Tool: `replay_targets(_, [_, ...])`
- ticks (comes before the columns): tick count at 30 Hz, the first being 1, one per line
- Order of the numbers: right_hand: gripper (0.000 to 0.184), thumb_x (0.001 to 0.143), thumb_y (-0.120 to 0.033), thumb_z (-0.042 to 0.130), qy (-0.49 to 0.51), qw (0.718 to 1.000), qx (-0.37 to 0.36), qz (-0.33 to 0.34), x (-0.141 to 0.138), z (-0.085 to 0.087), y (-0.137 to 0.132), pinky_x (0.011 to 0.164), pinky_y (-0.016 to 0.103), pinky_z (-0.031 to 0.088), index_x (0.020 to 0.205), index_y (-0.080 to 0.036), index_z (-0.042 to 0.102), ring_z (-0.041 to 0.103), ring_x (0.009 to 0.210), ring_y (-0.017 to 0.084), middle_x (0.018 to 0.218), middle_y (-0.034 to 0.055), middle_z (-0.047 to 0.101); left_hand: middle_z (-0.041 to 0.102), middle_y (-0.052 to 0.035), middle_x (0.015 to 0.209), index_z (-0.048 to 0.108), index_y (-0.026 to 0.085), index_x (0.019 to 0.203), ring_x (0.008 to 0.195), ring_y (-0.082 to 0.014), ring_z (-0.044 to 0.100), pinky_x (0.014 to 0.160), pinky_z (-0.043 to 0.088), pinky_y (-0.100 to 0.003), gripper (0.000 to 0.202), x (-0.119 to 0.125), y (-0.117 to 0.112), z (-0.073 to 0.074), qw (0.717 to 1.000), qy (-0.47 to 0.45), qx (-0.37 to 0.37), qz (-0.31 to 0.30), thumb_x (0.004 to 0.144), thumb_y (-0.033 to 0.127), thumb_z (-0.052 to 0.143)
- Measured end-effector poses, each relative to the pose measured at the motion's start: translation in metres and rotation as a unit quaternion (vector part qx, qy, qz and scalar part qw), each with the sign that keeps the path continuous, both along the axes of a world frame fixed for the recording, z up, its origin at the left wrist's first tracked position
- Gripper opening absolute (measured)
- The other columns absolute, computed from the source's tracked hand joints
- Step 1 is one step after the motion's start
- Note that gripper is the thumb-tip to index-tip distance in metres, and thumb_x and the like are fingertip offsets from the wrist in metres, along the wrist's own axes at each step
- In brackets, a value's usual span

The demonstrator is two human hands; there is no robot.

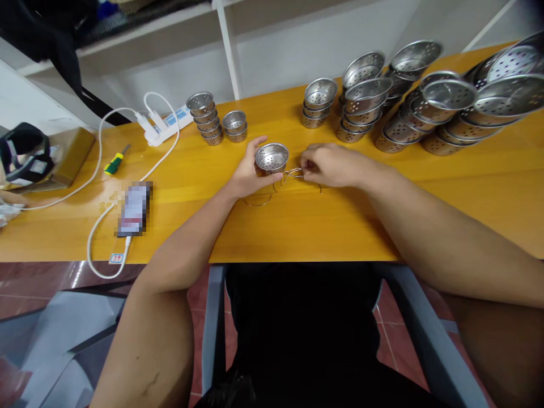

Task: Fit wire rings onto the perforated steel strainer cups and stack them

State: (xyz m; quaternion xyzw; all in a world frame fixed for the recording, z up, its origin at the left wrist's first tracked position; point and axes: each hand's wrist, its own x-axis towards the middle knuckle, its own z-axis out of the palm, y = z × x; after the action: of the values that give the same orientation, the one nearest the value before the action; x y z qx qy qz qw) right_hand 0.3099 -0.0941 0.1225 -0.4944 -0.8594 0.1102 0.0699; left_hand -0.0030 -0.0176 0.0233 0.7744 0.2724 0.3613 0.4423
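Note:
My left hand [249, 177] is curled around a small perforated metal cup [272, 160], thumb in front and fingers behind, its open rim facing up. Just right of the cup, my right hand [331, 163] has its fingers pinched together on thin curved metal wire [293, 172]. The wire reaches across to the cup's lower right side; whether it is fixed to the cup I cannot tell. Another curved wire [259, 204] lies on the wooden table below my left hand, and a further wire end shows under my right fingers.
Behind my hands stand small stacks of perforated cups [205, 118] and, at right, larger stacks [446, 107]. A power strip [170, 126], white cable, screwdriver [115, 162] and phone [135, 208] lie left. The table's front edge [297, 261] runs below my forearms.

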Motion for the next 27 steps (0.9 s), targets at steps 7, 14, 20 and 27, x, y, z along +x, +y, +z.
replay_targets(7, [0.015,0.106,-0.036,0.084,0.104,0.993,-0.007,-0.054,0.012,0.006,0.0,0.098,0.051,0.065,0.106,-0.028,0.072,0.084,0.104,0.037,0.11,0.0124,0.086,0.065,-0.0169,0.177,0.046,0.034,0.176,0.169,-0.0403,0.074,0.151,0.06,-0.068,0.126,-0.001,0.004,0.001,0.998,-0.012,0.061,0.018,0.085,0.102,0.099])
replay_targets(14, [0.01,0.101,-0.023,0.075,0.173,0.982,-0.037,-0.061,0.011,0.007,0.0,0.094,0.051,0.065,0.103,-0.029,0.068,0.078,0.092,0.034,0.102,0.0108,0.083,0.072,-0.0148,0.168,0.052,0.033,0.17,0.157,-0.0383,0.079,0.144,0.065,-0.068,0.12,-0.001,0.002,0.004,0.998,-0.018,0.061,0.016,0.084,0.102,0.1])
replay_targets(20, [0.006,0.102,-0.028,0.074,0.213,0.976,-0.028,-0.043,0.012,0.002,-0.001,0.098,0.053,0.068,0.107,-0.029,0.07,0.081,0.094,0.034,0.104,0.0106,0.085,0.078,-0.0165,0.164,0.055,0.03,0.166,0.153,-0.037,0.083,0.141,0.068,-0.063,0.121,-0.001,-0.003,0.01,0.997,-0.01,0.066,0.033,0.083,0.104,0.1])
replay_targets(27, [0.022,0.114,-0.053,0.074,0.176,0.983,-0.015,-0.051,0.012,0.003,-0.002,0.093,0.053,0.071,0.112,-0.031,0.078,0.084,0.099,0.037,0.102,0.0105,0.086,0.078,-0.0156,0.164,0.055,0.03,0.166,0.153,-0.0369,0.085,0.139,0.071,-0.063,0.121,-0.001,0.0,0.01,0.997,-0.007,0.075,0.02,0.084,0.106,0.099])
